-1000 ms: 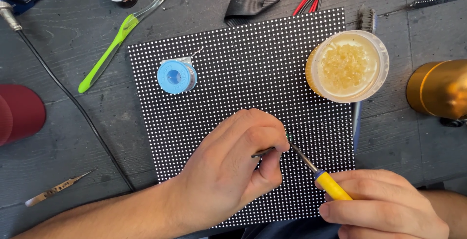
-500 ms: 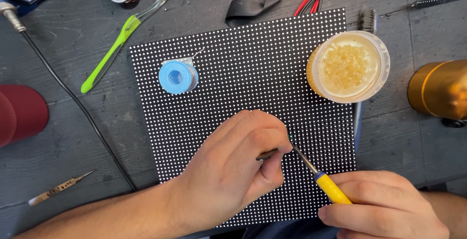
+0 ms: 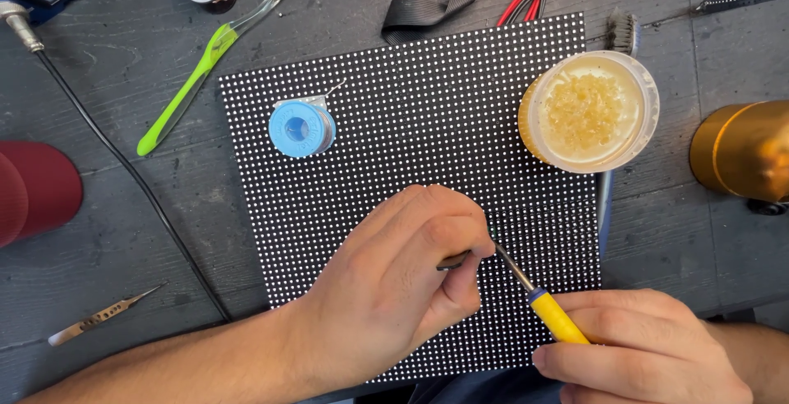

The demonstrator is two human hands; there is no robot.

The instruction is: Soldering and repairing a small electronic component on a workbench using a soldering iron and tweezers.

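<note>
Two hands meet over the black dotted panel (image 3: 411, 108) on the worktop (image 3: 123, 231). The left hand (image 3: 394, 289) has its fingers (image 3: 460, 235) curled tight — pinching slim metal tweezers (image 3: 450, 261). The right hand (image 3: 641, 355) closes its fingers around the yellow-handled soldering iron (image 3: 551, 312), whose tip meets the tweezers just above the panel's lower middle.
</note>
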